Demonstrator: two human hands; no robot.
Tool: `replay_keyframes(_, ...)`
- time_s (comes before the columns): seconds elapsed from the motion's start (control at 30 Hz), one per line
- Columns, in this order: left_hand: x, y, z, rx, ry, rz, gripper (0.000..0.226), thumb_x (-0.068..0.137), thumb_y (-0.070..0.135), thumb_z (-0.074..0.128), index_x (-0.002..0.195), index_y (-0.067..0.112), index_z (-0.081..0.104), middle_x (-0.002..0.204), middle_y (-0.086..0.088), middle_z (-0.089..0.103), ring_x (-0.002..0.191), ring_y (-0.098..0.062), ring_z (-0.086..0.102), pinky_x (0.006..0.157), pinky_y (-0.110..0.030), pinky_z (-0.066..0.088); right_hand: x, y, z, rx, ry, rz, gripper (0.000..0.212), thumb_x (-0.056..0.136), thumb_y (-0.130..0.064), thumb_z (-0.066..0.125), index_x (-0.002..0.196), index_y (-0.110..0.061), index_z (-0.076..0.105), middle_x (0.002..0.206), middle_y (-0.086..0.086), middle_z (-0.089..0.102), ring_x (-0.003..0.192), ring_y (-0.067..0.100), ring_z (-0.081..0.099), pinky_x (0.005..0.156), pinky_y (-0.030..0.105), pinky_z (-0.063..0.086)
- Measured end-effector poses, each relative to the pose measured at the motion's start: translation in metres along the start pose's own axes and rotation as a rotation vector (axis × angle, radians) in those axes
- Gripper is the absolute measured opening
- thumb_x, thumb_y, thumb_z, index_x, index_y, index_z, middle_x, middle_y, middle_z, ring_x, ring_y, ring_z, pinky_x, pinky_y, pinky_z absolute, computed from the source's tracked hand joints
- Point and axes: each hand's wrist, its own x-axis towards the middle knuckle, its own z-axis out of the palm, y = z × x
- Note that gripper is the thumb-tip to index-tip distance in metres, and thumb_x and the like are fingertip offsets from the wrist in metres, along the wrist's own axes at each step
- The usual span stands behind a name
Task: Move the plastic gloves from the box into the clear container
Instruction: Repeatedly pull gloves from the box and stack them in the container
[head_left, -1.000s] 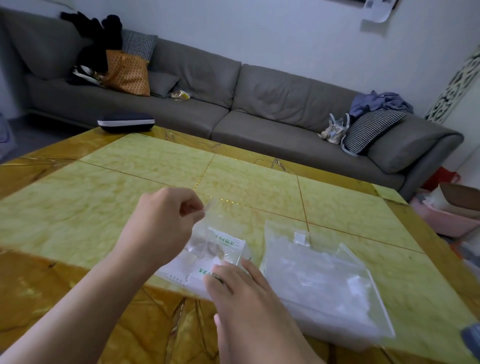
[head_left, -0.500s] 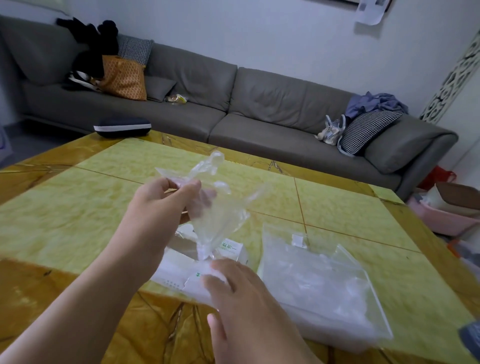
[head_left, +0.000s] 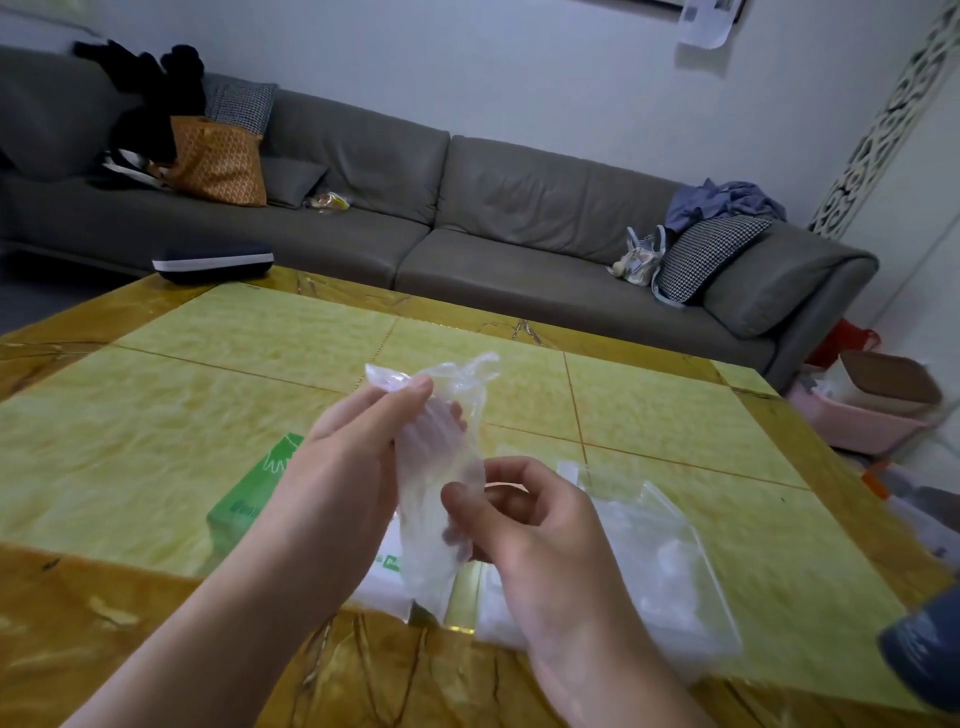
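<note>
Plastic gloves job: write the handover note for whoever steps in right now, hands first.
Left hand: pinches the top of a clear plastic glove, held up above the table.
Right hand: fingers curled on the lower part of the same glove.
Green and white glove box: on the table, behind the left wrist.
Clear container: on the table to the right, already holding clear plastic.
Done: this glove is out of the box.
Left: put it in the container. Whether more remain in the box cannot be seen.
</note>
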Motion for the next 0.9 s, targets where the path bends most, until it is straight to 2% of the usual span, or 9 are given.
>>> replay_keyframes(0.13, -0.003, -0.001, 0.005, 0.056, -0.051, 0.025, 0.026, 0.088, 0.026, 0.074, 0.091, 0.001, 0.067, 0.093, -0.020, 0.072, 0.089, -0.037, 0.071, 0.082, -0.045, 0.056, 0.004, -0.004, -0.013, 0.150, 0.048, -0.029, 0.008, 0.089, 0.002, 0.078, 0.095, -0.002, 0.074, 0.079, 0.011, 0.071, 0.069, 0.023, 0.067, 0.070, 0.036, 0.060)
replay_keyframes(0.2, -0.002, -0.003, 0.005, 0.078, -0.133, -0.029, 0.047, 0.082, 0.025, 0.086, 0.107, -0.008, 0.064, 0.098, -0.030, 0.069, 0.093, -0.047, 0.069, 0.087, -0.050, 0.057, 0.005, -0.008, -0.022, 0.194, 0.046, -0.061, 0.007, 0.090, 0.006, 0.073, 0.090, 0.000, 0.069, 0.080, 0.011, 0.068, 0.071, 0.024, 0.064, 0.066, 0.034, 0.058)
replay_keyframes(0.27, 0.000, -0.004, 0.003, 0.093, -0.170, -0.096, 0.072, 0.074, 0.023, 0.089, 0.123, -0.012, 0.051, 0.089, -0.025, 0.061, 0.079, -0.038, 0.064, 0.080, -0.043, 0.057, 0.005, -0.013, -0.031, 0.243, 0.032, -0.063, 0.011, 0.093, 0.007, 0.069, 0.088, 0.001, 0.062, 0.080, 0.017, 0.062, 0.071, 0.026, 0.063, 0.057, 0.032, 0.054)
replay_keyframes(0.37, 0.000, -0.005, 0.002, 0.119, -0.213, -0.143, 0.056, 0.075, 0.017, 0.083, 0.123, 0.002, 0.059, 0.077, -0.004, 0.056, 0.069, -0.017, 0.053, 0.075, -0.033, 0.049, 0.004, -0.017, -0.038, 0.256, 0.012, -0.045, 0.015, 0.096, 0.004, 0.068, 0.102, 0.010, 0.056, 0.089, 0.029, 0.065, 0.066, 0.026, 0.064, 0.048, 0.031, 0.048)
replay_keyframes(0.47, -0.005, -0.007, 0.005, 0.248, -0.322, -0.173, 0.035, 0.086, 0.023, 0.082, 0.115, 0.007, 0.073, 0.103, -0.004, 0.076, 0.095, -0.022, 0.072, 0.092, -0.038, 0.053, 0.004, -0.016, -0.041, 0.231, -0.033, -0.048, 0.016, 0.095, 0.008, 0.066, 0.105, 0.004, 0.054, 0.095, 0.018, 0.077, 0.068, 0.029, 0.067, 0.056, 0.038, 0.049)
replay_keyframes(0.53, -0.013, -0.005, 0.014, 0.269, -0.370, -0.210, 0.015, 0.092, 0.024, 0.070, 0.097, 0.015, 0.082, 0.103, -0.009, 0.079, 0.094, -0.021, 0.076, 0.080, -0.028, 0.059, 0.004, -0.012, -0.041, 0.207, -0.050, -0.065, 0.024, 0.094, 0.006, 0.070, 0.108, 0.003, 0.051, 0.099, 0.021, 0.077, 0.079, 0.039, 0.071, 0.071, 0.049, 0.050)
replay_keyframes(0.67, -0.013, -0.008, 0.015, 0.210, -0.318, -0.189, 0.020, 0.089, 0.016, 0.070, 0.104, 0.006, 0.080, 0.109, -0.020, 0.076, 0.103, -0.034, 0.074, 0.091, -0.039, 0.058, 0.006, -0.011, -0.041, 0.189, -0.044, -0.137, 0.028, 0.093, 0.005, 0.071, 0.116, 0.001, 0.056, 0.103, 0.020, 0.078, 0.090, 0.054, 0.072, 0.079, 0.066, 0.056)
replay_keyframes(0.8, -0.007, -0.011, 0.006, 0.203, -0.162, -0.141, 0.035, 0.073, 0.013, 0.083, 0.104, -0.002, 0.075, 0.091, -0.013, 0.073, 0.077, -0.023, 0.070, 0.068, -0.028, 0.059, 0.008, -0.015, -0.049, 0.282, -0.019, -0.141, 0.033, 0.090, 0.016, 0.067, 0.116, -0.003, 0.058, 0.102, 0.014, 0.077, 0.060, 0.025, 0.062, 0.054, 0.032, 0.053)
replay_keyframes(0.9, -0.011, -0.004, 0.008, 0.293, -0.174, -0.104, 0.033, 0.075, 0.012, 0.081, 0.107, 0.008, 0.077, 0.096, -0.010, 0.078, 0.080, -0.018, 0.073, 0.069, -0.022, 0.059, 0.013, -0.016, -0.056, 0.354, 0.024, -0.188, 0.040, 0.087, 0.021, 0.065, 0.115, -0.006, 0.060, 0.098, 0.008, 0.072, 0.057, 0.018, 0.058, 0.047, 0.025, 0.048)
